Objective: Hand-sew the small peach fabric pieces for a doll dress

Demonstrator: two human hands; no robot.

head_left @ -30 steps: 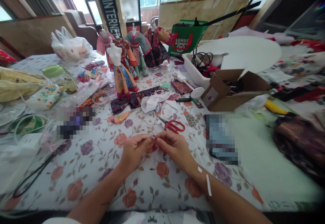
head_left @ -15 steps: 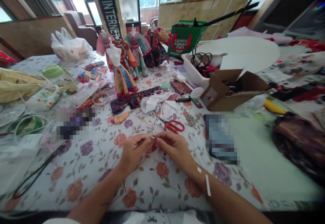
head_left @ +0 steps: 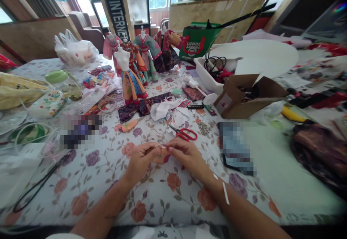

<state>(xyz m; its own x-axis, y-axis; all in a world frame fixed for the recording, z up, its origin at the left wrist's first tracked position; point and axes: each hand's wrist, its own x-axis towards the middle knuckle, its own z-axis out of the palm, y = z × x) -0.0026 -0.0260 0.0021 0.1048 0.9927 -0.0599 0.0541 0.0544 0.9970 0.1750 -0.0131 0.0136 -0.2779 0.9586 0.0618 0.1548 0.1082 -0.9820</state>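
Note:
Between my two hands a small piece of orange patterned fabric (head_left: 161, 157) is pinched along its upper edge, above the flowered tablecloth (head_left: 108, 199). My left hand (head_left: 142, 161) grips its left end between thumb and fingers. The right end is pinched by my right hand (head_left: 187, 157), which has white strips stuck near its wrist. Red-handled scissors (head_left: 187, 134) lie just beyond my right hand. Another orange fabric piece (head_left: 128, 125) rests beyond my left hand. Behind it stands a small white mannequin (head_left: 122, 59) in an orange and blue skirt.
Several dressed mannequins (head_left: 143, 51) stand at the back. A cardboard box (head_left: 235, 103), a white bin (head_left: 208, 74) and a green bag (head_left: 199, 40) are to the right. Small metal beads (head_left: 205, 127) lie near a phone-like blurred object (head_left: 237, 148). A black cord loop (head_left: 35, 188) lies left.
My hands have drawn slightly apart and turned, so more of the orange fabric now shows between them. My right forearm has shifted slightly right.

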